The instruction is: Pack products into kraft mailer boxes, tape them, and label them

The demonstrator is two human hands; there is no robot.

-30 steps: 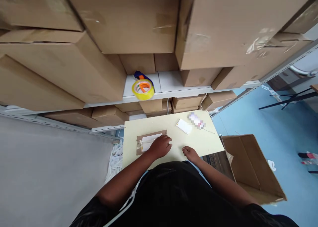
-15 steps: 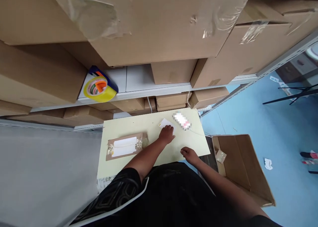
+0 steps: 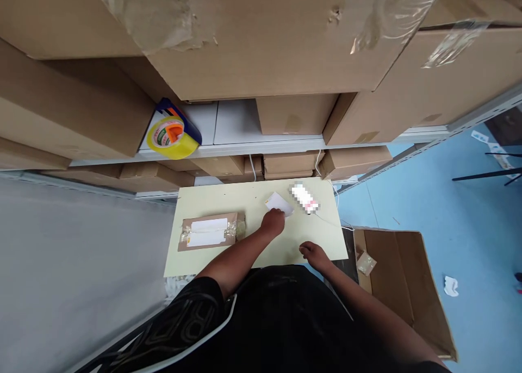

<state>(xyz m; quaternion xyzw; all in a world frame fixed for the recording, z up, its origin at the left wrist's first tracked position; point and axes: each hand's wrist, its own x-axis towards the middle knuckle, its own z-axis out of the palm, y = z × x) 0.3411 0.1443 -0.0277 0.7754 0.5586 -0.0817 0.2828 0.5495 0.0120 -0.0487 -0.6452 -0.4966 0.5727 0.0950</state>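
My left hand [image 3: 273, 223] is over the pale tabletop [image 3: 253, 259], fingers closed at the near edge of a white paper slip [image 3: 279, 203] with a small yellow mark. The slip's near end is hidden by the fingers. Close to the table's front edge, my right hand [image 3: 313, 254] is curled shut, with nothing visible in it. Left of my left arm lies a flat brown cardboard parcel [image 3: 185, 247], wrapped with clear tape and bearing a white label [image 3: 207, 232]. A phone-like object [image 3: 304, 197], blurred out, rests beyond the slip with a cable at its near end.
Shelves of cardboard boxes [image 3: 253, 41] rise in front, overhanging the table. A yellow tape roll [image 3: 173, 139] sits on the shelf edge [image 3: 228, 149]. At the right, an open carton [image 3: 402, 275] on the floor contains a small packet [image 3: 366, 263]. A grey wall [image 3: 89, 253] stands left.
My left hand has drawn slightly back towards me, its fingers now closed at the slip's near edge and more of the slip showing. My right hand stays curled. The camera view has shifted a little.
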